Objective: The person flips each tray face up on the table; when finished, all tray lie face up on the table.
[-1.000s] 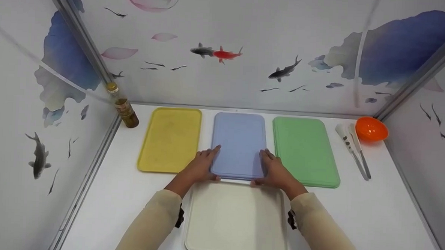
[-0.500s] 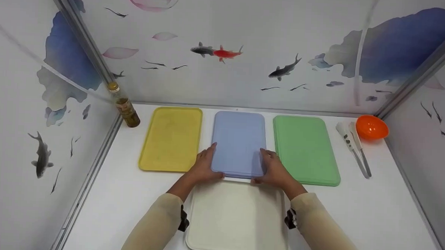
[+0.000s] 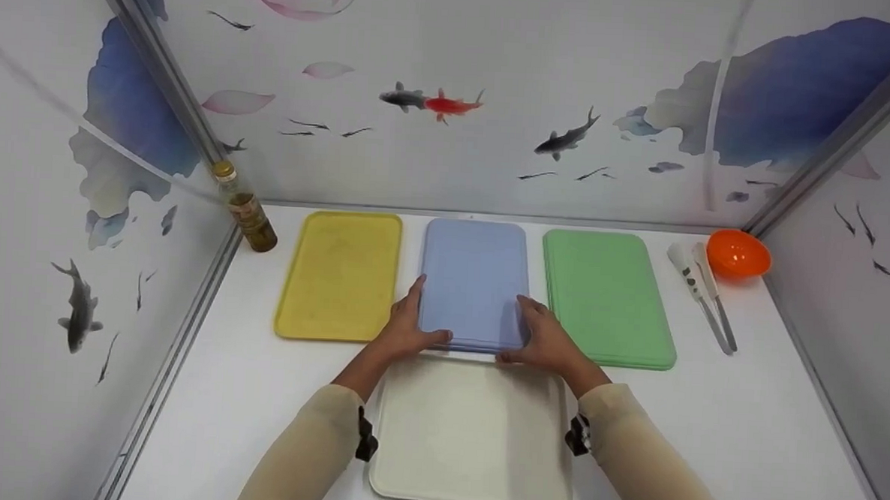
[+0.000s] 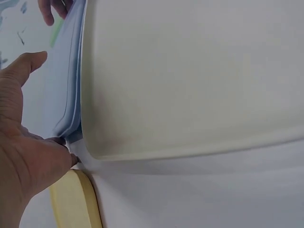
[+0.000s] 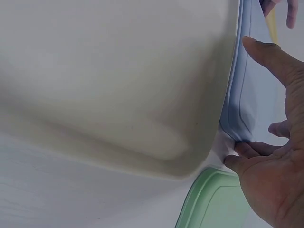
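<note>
A pale blue rectangular tray (image 3: 474,281) lies in the middle of the table's far part, one of three in a row. My left hand (image 3: 402,334) is at its near left corner, fingers extended along the left side and thumb spread over the near edge. At the near right corner is my right hand (image 3: 550,346), its fingers beside the right edge and its thumb by the near edge. In both wrist views the thumbs are spread away from the fingers. A larger cream tray (image 3: 474,439) lies in front, between my forearms.
To the left lies a yellow tray (image 3: 339,275), to the right a green tray (image 3: 608,302). An orange bowl (image 3: 741,252) and two slim utensils (image 3: 704,299) with pale handles are at the far right. A bottle (image 3: 250,215) of brown liquid stands in the far left corner.
My left thumb has spread forward over the blue tray's near edge, and the left fingers have shifted off its top to the left side. The right hand has barely moved; the trays look unmoved.
</note>
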The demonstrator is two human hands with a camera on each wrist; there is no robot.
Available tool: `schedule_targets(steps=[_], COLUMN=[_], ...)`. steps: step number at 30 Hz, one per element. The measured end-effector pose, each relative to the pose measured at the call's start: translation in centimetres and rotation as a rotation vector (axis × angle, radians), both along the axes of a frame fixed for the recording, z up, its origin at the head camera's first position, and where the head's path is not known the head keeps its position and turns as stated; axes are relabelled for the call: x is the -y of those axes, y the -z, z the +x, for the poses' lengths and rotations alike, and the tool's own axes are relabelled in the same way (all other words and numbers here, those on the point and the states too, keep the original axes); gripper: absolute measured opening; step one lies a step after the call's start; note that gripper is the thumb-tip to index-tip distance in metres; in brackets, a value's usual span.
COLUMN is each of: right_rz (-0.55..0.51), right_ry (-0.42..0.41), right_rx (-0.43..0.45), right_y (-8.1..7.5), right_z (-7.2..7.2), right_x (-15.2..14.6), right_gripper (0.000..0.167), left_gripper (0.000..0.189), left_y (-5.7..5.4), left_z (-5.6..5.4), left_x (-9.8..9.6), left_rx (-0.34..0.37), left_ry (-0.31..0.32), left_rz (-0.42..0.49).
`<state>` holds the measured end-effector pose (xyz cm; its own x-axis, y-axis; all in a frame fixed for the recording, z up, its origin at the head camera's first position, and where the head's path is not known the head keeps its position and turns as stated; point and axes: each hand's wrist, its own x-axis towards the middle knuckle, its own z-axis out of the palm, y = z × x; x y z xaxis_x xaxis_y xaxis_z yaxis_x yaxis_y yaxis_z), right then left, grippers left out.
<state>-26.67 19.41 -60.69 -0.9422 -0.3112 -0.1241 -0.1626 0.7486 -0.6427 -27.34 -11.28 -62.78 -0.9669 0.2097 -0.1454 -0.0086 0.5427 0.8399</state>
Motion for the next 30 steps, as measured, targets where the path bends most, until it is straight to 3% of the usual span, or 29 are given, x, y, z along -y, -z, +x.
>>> schedule_targets(steps=[3,9,19,30], right_rz=[0.001,-0.040,-0.151,-0.255], right_ry=[0.004,0.030,0.053,0.101], right_rx=[0.014,0.065,0.092,0.147], right_y=[0.0,-0.4,-0.7,-0.9], right_z=[-0.1,-0.1,-0.5,-0.5], right_x=[0.0,0.0,0.1,0.6], right_gripper=[0.127,0.125,0.123,0.098], left_gripper=[0.129,0.126,0.124,0.118], left_y=[0.4,-2.4,-4.0,-5.3], left_z=[-0.2,0.6,0.6,0.6], left_x=[0.0,-0.6,-1.4,-1.8], left_rx=[-0.042,-0.063,-0.115,-0.134], left_ry=[-0.012,-0.036,-0.110,-0.141], left_rz=[0.008,0.109,0.135,0.213])
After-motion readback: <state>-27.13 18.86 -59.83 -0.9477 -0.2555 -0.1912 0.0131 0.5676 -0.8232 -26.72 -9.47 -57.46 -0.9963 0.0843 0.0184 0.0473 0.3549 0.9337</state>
